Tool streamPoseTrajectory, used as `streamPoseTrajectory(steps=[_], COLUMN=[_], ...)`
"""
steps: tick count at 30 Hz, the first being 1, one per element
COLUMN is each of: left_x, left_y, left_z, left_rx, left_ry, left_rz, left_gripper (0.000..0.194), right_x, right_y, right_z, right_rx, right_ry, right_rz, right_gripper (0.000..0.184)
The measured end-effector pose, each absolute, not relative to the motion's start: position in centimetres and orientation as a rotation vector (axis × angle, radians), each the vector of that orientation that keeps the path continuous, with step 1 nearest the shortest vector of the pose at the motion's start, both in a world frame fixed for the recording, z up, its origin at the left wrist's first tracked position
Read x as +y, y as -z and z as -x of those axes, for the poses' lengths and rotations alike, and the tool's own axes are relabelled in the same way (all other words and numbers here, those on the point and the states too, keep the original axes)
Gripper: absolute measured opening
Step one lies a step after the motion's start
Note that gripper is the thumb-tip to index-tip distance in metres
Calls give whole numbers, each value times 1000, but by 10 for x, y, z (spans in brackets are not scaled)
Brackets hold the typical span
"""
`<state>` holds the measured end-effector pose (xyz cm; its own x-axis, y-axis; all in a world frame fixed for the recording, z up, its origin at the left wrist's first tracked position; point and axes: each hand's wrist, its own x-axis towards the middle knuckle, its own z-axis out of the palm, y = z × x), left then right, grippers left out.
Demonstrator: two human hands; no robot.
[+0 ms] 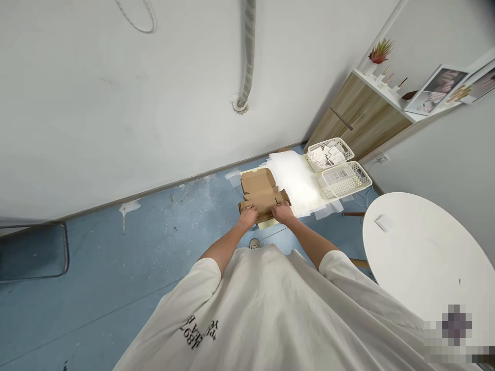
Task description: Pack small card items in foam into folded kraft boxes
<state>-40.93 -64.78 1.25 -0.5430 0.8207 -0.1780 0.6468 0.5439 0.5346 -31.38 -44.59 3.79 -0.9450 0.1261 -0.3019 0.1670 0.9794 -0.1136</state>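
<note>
A brown cardboard box [261, 198], partly folded with its lid flap laid back toward the wall, rests on the left end of a white-topped work surface [292, 178]. At the near left corner of the box my left hand [249, 214] grips the cardboard edge with curled fingers. My right hand [282, 212] closes on the near right corner, beside a raised side flap. The fingertips of both hands are partly hidden by the cardboard.
Right of the box stand a white basket with white packets [328, 154] and another white basket [344, 180] with papers. A round white table [421, 247] is at the right, a wooden cabinet [359, 113] behind. A dark-framed chair [34, 252] sits far left.
</note>
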Motion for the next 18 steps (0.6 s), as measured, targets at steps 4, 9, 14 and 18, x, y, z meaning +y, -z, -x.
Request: streamPoseTrajectory(steps=[4,9,14,18], left_x=[-649,-651,-647,-642], left_y=[-22,-45,-69,-84], left_z=[404,401,407,410], left_rx=[2382,2418,2403,2412], left_ry=[-546,-638,-690,-733], left_rz=[-1290,-1403,-1391,-1390], left_gripper=[31,34,31,35], right_x=[-446,-442,-441,-440], right_y=[-36,-38,-43,-52], right_z=[310,308,304,302], right_rx=[2829,2867,2926,2997], right_ry=[215,285,335,382], right_rz=[-257,-333,-325,-368], right_gripper=[32,43,50,52])
